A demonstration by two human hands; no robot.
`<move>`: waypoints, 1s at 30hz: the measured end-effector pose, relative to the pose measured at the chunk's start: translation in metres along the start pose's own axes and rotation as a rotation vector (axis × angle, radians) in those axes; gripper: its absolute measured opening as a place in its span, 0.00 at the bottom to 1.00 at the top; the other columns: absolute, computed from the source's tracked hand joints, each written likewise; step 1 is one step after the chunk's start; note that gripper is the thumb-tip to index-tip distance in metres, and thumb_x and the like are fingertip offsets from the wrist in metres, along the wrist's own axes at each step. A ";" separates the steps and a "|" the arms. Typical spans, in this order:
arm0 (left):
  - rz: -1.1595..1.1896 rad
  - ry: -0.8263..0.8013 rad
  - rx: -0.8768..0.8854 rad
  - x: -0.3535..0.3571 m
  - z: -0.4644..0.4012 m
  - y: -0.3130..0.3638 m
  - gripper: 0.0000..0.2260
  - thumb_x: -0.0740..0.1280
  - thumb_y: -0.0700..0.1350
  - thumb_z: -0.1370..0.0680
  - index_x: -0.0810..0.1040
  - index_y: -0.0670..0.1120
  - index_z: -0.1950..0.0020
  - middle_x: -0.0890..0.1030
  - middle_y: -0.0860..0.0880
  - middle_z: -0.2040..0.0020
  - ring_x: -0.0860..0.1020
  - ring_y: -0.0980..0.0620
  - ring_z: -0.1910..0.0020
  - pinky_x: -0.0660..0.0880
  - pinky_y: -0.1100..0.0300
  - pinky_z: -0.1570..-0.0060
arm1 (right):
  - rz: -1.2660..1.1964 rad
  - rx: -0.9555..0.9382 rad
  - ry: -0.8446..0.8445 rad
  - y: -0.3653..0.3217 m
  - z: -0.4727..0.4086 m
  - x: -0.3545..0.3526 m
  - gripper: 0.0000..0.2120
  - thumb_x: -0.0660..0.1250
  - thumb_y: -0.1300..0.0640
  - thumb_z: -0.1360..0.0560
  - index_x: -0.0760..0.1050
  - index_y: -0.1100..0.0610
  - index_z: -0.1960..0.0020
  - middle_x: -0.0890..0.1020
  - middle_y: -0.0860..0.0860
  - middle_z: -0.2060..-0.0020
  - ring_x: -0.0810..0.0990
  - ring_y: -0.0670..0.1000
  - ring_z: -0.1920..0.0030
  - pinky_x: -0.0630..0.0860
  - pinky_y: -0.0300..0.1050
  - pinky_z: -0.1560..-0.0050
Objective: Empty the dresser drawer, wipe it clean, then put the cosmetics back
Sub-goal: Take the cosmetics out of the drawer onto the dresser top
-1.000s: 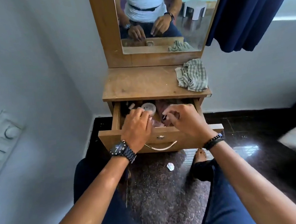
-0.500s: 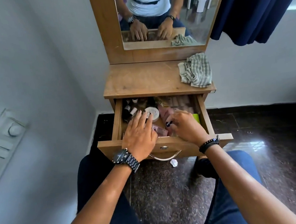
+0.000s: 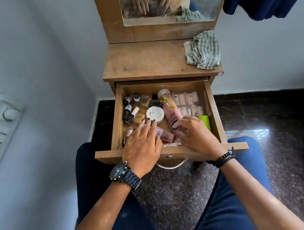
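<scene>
The pulled-out wooden dresser drawer [image 3: 168,131] at frame centre is full of cosmetics. The left hand [image 3: 142,143] lies flat on small tubes; the right hand [image 3: 195,133] curls around the pink plastic bottle [image 3: 170,111], probably to lift it out. The striped grey cloth [image 3: 202,49] waits on the counter [image 3: 142,60] for wiping.

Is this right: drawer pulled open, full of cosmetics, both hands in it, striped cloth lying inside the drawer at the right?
Not quite. The striped cloth lies on the dresser top at the right, not in the drawer; the head view shows it. The rest holds: the drawer is open, full of cosmetics, with the left hand and right hand in it.
</scene>
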State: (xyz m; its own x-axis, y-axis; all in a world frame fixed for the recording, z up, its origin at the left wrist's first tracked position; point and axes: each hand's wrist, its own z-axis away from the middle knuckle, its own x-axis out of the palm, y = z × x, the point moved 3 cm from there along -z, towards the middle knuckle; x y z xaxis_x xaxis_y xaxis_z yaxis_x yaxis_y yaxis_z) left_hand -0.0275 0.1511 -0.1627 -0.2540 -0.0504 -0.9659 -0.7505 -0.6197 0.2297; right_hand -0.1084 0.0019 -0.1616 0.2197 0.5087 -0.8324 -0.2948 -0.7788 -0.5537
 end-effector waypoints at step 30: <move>1.036 -0.534 -0.412 0.007 -0.099 0.013 0.07 0.59 0.36 0.22 0.69 0.43 0.45 0.79 0.41 0.52 0.80 0.47 0.57 0.78 0.50 0.47 | -0.273 0.401 -0.066 0.025 -0.064 -0.005 0.24 0.71 0.53 0.27 0.69 0.59 0.35 0.82 0.56 0.49 0.80 0.51 0.53 0.78 0.38 0.62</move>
State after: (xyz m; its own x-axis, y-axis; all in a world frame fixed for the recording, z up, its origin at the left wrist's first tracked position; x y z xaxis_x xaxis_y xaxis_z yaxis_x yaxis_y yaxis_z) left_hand 0.0209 0.0653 -0.1785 -0.9034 -0.3982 -0.1589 0.1763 -0.6829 0.7089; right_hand -0.0573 -0.0436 -0.1694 0.2835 0.7068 -0.6481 -0.5724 -0.4175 -0.7057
